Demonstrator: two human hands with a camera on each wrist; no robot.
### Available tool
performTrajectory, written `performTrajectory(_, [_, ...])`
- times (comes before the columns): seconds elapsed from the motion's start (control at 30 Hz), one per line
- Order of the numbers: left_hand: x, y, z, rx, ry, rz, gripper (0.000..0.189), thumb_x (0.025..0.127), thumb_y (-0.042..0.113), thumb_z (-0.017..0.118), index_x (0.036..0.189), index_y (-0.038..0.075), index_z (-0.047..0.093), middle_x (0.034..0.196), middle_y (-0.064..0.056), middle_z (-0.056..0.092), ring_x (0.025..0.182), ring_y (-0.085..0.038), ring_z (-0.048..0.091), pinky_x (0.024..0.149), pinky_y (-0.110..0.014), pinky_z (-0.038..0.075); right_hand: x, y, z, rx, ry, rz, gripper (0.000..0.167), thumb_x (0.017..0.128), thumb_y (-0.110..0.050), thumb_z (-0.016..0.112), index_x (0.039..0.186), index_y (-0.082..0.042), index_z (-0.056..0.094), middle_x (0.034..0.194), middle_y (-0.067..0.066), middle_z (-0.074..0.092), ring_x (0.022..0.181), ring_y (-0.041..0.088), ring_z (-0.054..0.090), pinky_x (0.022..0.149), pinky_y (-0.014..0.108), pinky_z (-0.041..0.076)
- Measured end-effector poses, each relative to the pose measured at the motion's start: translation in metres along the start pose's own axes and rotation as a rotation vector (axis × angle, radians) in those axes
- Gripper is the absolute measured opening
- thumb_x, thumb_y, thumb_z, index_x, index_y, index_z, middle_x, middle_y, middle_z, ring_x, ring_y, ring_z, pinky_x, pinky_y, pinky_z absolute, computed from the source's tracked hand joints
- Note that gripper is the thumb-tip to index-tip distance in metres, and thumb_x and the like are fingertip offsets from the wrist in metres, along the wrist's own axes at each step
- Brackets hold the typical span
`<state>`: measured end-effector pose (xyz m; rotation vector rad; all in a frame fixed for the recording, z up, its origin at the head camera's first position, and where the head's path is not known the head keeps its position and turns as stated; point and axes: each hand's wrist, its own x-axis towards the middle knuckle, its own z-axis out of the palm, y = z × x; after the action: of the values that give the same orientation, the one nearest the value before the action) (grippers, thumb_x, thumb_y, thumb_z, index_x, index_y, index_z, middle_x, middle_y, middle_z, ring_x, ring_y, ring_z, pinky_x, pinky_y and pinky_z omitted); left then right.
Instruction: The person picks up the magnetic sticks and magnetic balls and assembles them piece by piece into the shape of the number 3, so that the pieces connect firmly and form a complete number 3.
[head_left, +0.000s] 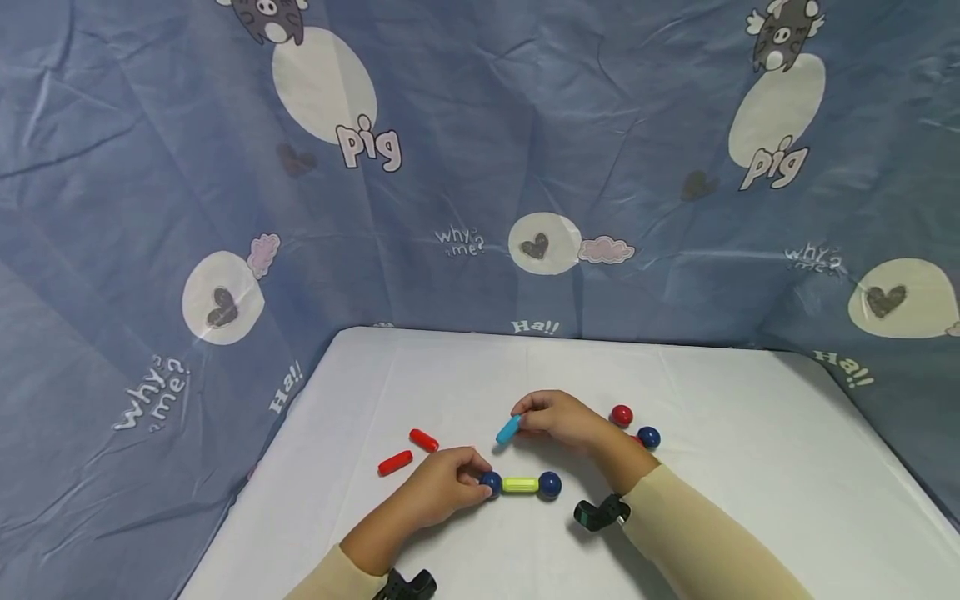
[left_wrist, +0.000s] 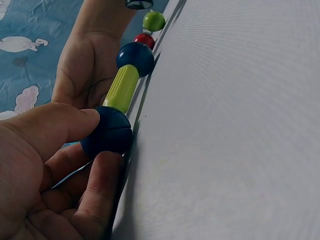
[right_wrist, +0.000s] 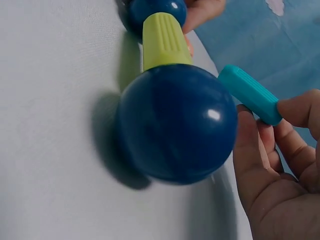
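Note:
Two dark blue balls joined by a ribbed yellow-green rod lie on the white table in front of me. My left hand pinches the left blue ball between thumb and fingers. The right blue ball stays free, large in the right wrist view. Just behind this piece, my right hand holds a light blue rod by one end between thumb and fingers. The rod's other end points toward the joined piece, apart from it.
Two red rods lie to the left of my left hand. Beyond my right forearm are a red ball and a blue ball, with another red thing partly hidden. A green ball shows in the left wrist view. A patterned blue cloth hangs behind the table.

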<state>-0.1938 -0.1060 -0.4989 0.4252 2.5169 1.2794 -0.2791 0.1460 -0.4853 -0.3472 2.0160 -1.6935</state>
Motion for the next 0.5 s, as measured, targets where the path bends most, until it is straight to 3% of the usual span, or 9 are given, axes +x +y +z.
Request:
performTrajectory(0.2, [-0.001,0.001,-0.001,0.014,0.004,0.0,0.023,0.087,0.022,0.087,0.107,0.02,0.076,0.084,0.007,0.066,0.076,-0.012,0.06,0.063,-0.022,0.048,-0.011,0.009,-0.006,0.16,-0.004,0.022,0.036,0.094,-0.001,0.058,0.127,0.015,0.058,0.101,0.004,0.07,0.094,0.015,0.071,0.092,0.033,0.06])
performTrajectory(0.5, [0.0,0.0,0.0,0.016,0.008,0.013,0.023,0.087,0.022,0.087,0.107,0.02,0.076,0.085,0.007,0.066,0.076,-0.012,0.059,0.063,-0.022,0.047,-0.023,0.02,-0.015,0.307,0.017,0.029,0.04,0.098,-0.001,0.053,0.134,0.015,0.05,0.098,0.001,0.068,0.088,0.011,0.066,0.084,0.024,0.058])
